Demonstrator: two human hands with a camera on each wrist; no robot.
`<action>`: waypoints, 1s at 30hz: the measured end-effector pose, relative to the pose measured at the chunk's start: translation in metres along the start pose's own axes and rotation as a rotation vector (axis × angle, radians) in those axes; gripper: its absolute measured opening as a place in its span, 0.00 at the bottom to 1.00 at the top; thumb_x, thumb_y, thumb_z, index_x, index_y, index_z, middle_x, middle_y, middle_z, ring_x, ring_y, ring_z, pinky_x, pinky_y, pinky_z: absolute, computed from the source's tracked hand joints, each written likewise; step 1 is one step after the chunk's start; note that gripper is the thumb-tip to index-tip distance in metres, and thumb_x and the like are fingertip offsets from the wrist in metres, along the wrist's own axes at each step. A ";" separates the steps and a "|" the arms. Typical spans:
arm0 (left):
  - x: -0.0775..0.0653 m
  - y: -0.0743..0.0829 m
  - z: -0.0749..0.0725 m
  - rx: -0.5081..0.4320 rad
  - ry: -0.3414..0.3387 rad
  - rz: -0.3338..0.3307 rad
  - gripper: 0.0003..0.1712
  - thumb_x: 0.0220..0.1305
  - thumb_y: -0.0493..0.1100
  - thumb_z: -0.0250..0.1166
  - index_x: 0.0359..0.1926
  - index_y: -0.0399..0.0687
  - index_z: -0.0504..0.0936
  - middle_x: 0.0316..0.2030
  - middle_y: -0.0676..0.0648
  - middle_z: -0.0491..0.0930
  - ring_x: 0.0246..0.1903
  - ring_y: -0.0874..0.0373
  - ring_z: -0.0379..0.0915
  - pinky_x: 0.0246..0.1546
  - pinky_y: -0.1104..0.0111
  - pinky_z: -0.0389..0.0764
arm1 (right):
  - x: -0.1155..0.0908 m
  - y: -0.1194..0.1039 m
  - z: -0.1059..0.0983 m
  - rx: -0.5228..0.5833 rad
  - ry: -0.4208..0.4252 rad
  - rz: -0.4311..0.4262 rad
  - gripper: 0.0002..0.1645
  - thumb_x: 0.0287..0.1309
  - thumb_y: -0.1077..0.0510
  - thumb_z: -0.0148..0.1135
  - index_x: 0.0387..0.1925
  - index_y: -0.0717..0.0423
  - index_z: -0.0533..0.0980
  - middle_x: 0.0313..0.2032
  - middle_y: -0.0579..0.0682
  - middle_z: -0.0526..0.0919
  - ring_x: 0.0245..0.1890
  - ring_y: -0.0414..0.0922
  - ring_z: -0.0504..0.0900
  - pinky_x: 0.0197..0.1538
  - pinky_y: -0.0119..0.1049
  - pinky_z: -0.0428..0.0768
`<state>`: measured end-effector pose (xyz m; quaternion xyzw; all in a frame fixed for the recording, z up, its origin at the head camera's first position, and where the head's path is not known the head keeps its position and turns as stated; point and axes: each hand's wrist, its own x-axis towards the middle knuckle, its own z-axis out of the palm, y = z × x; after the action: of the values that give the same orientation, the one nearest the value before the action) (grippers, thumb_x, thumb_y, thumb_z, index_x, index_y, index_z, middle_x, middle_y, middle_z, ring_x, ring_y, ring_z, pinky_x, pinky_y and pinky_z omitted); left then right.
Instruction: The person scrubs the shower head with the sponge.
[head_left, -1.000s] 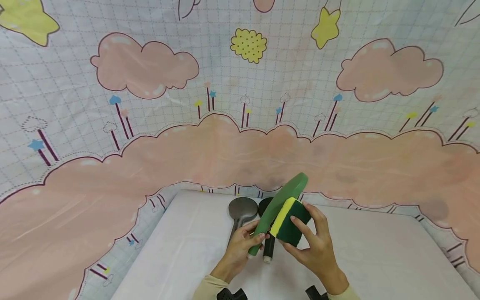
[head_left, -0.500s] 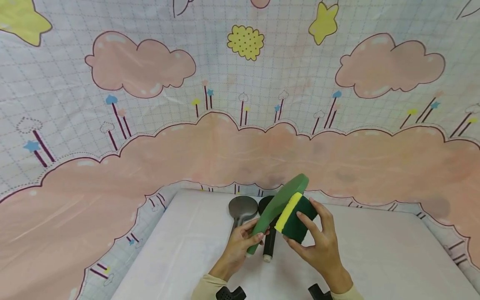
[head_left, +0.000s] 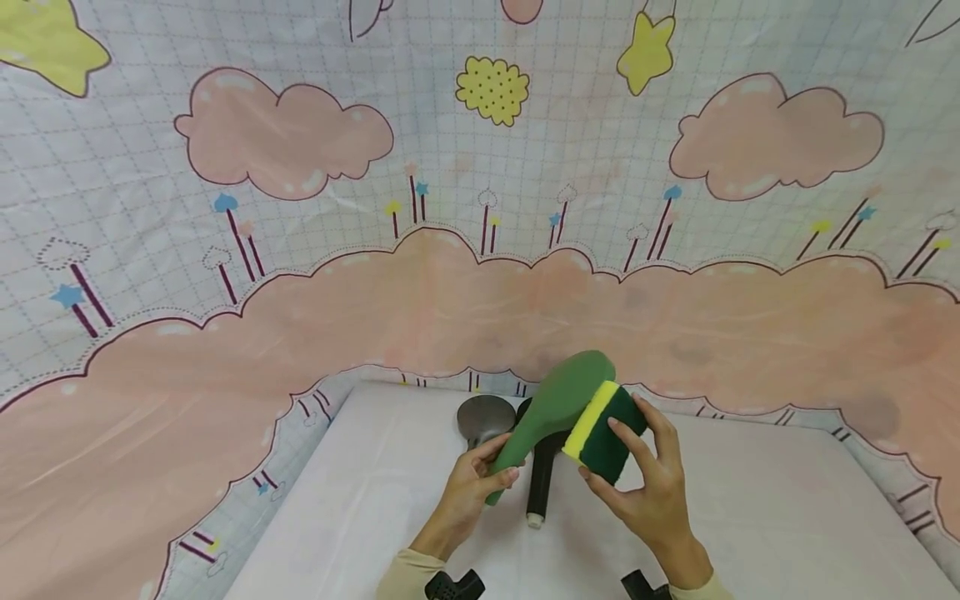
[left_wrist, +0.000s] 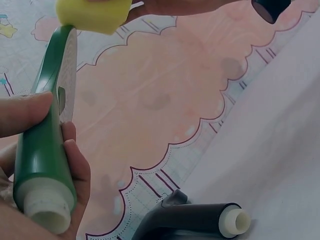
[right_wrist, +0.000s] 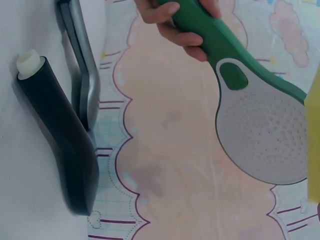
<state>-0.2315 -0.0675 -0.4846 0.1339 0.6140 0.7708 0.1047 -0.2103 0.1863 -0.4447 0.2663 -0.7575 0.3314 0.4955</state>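
My left hand (head_left: 468,487) grips the handle of a green shower head (head_left: 558,396), tilted up to the right above the table. Its pale grey spray face (right_wrist: 260,125) with small nozzles shows in the right wrist view; a white threaded end (left_wrist: 47,210) sticks out below the left hand. With fingertips and thumb, my right hand (head_left: 652,492) pinches a sponge (head_left: 615,442), dark green on one side and yellow on the other. The sponge's yellow side (left_wrist: 92,12) meets the shower head's edge in the left wrist view.
Behind the hands, a grey shower head (head_left: 486,417) and a black shower head (head_left: 542,479) lie on the white table (head_left: 337,500). A patterned cloth (head_left: 480,308) with clouds and stars hangs behind the table and surrounds its sides.
The sponge has moved right and slightly up along the green shower head. The shower head has turned so more of its broad green back shows, and the left hand has shifted slightly left.
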 end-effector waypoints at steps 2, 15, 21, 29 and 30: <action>0.000 0.000 -0.001 0.008 0.000 0.003 0.37 0.61 0.32 0.66 0.69 0.30 0.64 0.44 0.50 0.82 0.44 0.61 0.77 0.42 0.75 0.77 | 0.000 0.000 -0.001 0.006 0.003 0.015 0.41 0.55 0.31 0.64 0.54 0.61 0.78 0.63 0.70 0.68 0.65 0.51 0.66 0.67 0.21 0.63; -0.003 0.004 0.003 0.034 0.037 0.020 0.38 0.59 0.32 0.67 0.69 0.29 0.63 0.55 0.39 0.76 0.48 0.60 0.76 0.47 0.74 0.77 | 0.001 0.001 -0.003 0.027 -0.001 0.054 0.42 0.55 0.31 0.64 0.55 0.62 0.77 0.64 0.70 0.67 0.67 0.48 0.66 0.64 0.18 0.65; -0.004 0.004 0.006 0.117 0.094 0.105 0.35 0.56 0.31 0.67 0.66 0.33 0.69 0.57 0.34 0.75 0.48 0.61 0.75 0.48 0.74 0.76 | 0.003 0.001 -0.005 0.031 -0.018 0.051 0.42 0.55 0.31 0.63 0.55 0.61 0.77 0.65 0.70 0.67 0.66 0.48 0.66 0.64 0.18 0.65; -0.004 0.002 0.012 0.349 0.197 0.230 0.28 0.55 0.35 0.72 0.58 0.43 0.76 0.48 0.39 0.82 0.39 0.63 0.76 0.41 0.71 0.77 | 0.003 0.000 -0.007 0.021 -0.045 0.058 0.42 0.56 0.30 0.62 0.56 0.60 0.77 0.65 0.69 0.67 0.67 0.46 0.65 0.64 0.18 0.64; -0.005 0.002 0.012 0.358 0.205 0.233 0.28 0.54 0.35 0.73 0.57 0.44 0.77 0.47 0.39 0.83 0.38 0.63 0.76 0.40 0.71 0.77 | 0.003 0.000 -0.008 0.021 -0.049 0.056 0.42 0.56 0.30 0.62 0.56 0.60 0.77 0.65 0.69 0.67 0.67 0.46 0.65 0.64 0.18 0.64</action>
<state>-0.2229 -0.0580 -0.4805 0.1412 0.7289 0.6658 -0.0732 -0.2072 0.1923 -0.4399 0.2580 -0.7730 0.3464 0.4647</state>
